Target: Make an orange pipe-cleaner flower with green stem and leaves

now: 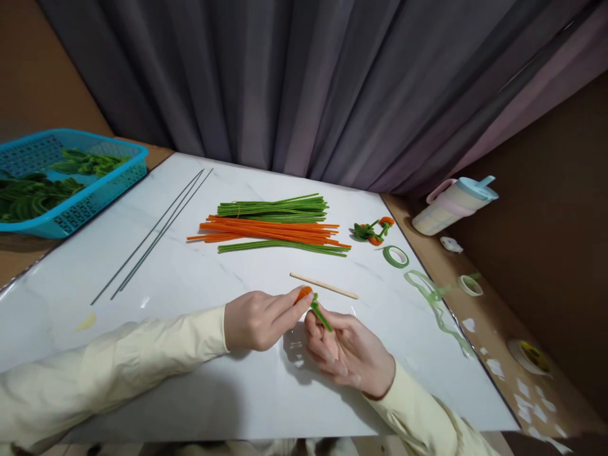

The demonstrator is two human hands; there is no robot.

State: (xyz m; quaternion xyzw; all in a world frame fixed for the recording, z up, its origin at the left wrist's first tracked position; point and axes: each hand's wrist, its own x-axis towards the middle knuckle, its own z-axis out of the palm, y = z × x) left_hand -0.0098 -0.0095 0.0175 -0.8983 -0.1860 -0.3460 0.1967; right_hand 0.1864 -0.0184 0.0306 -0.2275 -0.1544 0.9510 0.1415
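Between the fingertips of my left hand [263, 318] is a small orange coil of pipe cleaner [304, 293]. A short green pipe cleaner [322, 315] sticks out beside it, pinched by the thumb and finger of my right hand [349, 350]. The two pieces meet, though my fingers cover how they join. Just beyond my hands lies a thin wooden stick [324, 285]. Farther back are a bundle of orange pipe cleaners [270, 228], a bundle of green ones [275, 208] and a few loose green ones [282, 246].
Thin wires [156, 234] lie at left, near a blue basket [137, 161] of green fuzzy pieces. To the right are a small orange-and-green pipe-cleaner piece [375, 232], green tape [396, 256], a loose tape strip [441, 310], paper scraps [525, 399] and a tumbler [451, 206].
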